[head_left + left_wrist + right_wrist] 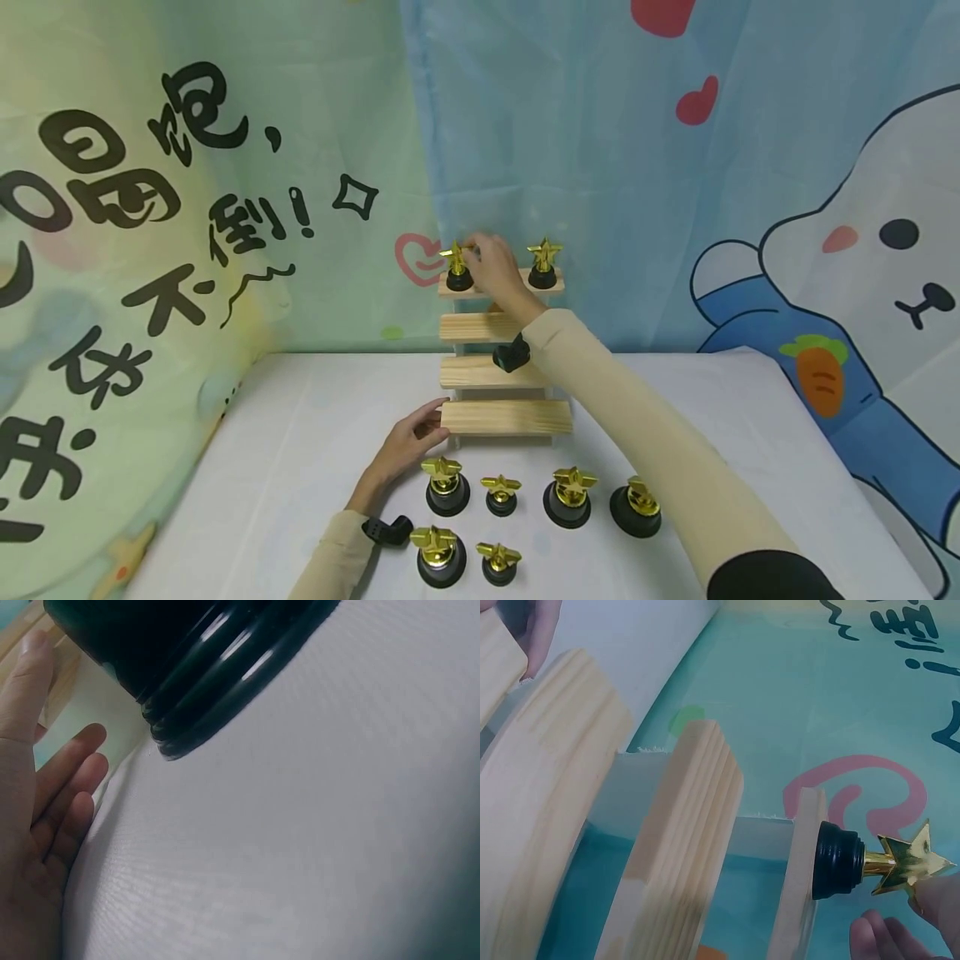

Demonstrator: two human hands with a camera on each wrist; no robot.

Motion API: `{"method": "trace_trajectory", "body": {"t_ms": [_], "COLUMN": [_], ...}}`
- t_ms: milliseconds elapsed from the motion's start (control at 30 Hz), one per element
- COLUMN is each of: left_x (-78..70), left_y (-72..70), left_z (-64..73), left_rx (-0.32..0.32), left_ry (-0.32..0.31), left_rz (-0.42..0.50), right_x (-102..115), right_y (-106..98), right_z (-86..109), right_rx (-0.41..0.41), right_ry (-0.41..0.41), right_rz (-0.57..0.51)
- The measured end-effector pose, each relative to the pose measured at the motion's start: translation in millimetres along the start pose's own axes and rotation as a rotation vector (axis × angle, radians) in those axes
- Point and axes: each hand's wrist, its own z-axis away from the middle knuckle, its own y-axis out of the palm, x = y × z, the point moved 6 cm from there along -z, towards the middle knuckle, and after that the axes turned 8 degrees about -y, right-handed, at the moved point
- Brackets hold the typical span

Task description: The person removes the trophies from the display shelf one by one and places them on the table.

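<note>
My right hand is at the top step of a wooden stepped display stand, pinching the gold star of a small star trophy at that step's left end. In the right wrist view the trophy's black base sits against the top board, with the thumb on the star. A second star trophy stands at the right end of the same step. My left hand holds the left end of the lowest step between thumb and index finger. Its other fingers hang loosely bent.
In front of the stand, several star trophies with black bases stand on the white table, among them a large one and a small one. One trophy is close beside the right sleeve. A printed cloth hangs behind.
</note>
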Motion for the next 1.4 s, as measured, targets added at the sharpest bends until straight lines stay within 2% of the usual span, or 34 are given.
{"method": "trace_trajectory", "body": {"t_ms": [267,533,933,1033,1167,1333,1400], "left_x": [-1.2,-14.6,-2.3,-3.1,-0.9,0.3,-0.6], "left_y": [0.4,1.5,0.7,0.1,0.7,1.4,1.1], "left_z": [0.5,2.9,-0.4,0.0,-0.5,-0.4,-0.1], "left_rx": [-0.024,-0.015,-0.014,-0.015,-0.010,-0.007,-0.011], "left_ry": [-0.034,-0.057,-0.047,-0.031,-0.040,-0.048,-0.041], "left_rz": [-0.011,-0.044,-0.009,0.000,-0.005,-0.007,-0.011], "right_x": [-5.1,-5.1,-0.1,1.7,3.3,7.5,9.5], "right_y": [-0.5,-2.6,-5.8,-10.3,-17.5,-27.6,-31.4], "right_z": [2.6,6.9,21.9,31.2,49.0,83.7,99.0], "right_rx": [0.006,0.027,0.060,0.072,0.090,0.130,0.149], "right_ry": [0.019,0.019,-0.016,-0.019,-0.006,0.021,0.004], "right_rz": [-0.063,-0.089,-0.108,-0.129,-0.168,-0.261,-0.276]}}
